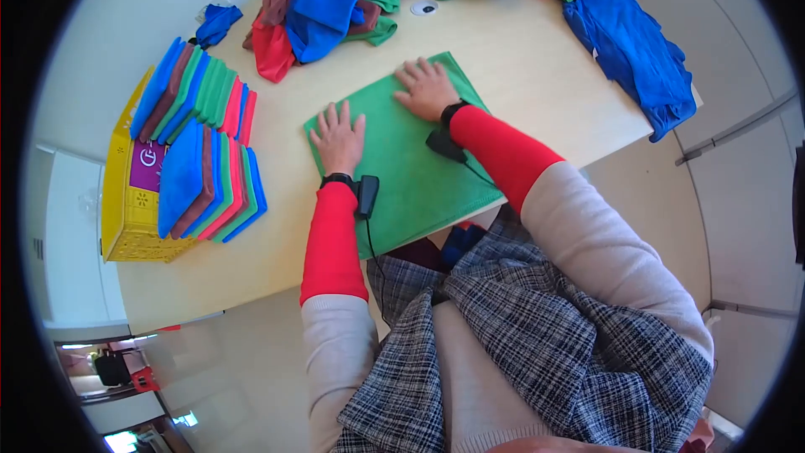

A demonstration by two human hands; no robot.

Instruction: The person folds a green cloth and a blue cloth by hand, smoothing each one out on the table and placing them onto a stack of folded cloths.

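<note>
We count one green cloth (pixel 411 172), spread flat on the worktop (pixel 537 59) and reaching its near edge. Two hands, the left hand (pixel 339 141) and the right hand (pixel 428 91), rest on its far part, palms down. Each grip is wide open, fingers extended, touching the cloth and grasping nothing. We note one yellow basket (pixel 126 210) at left and two rows of folded cloths (pixel 220 180) at it; their exact number we cannot tell.
</note>
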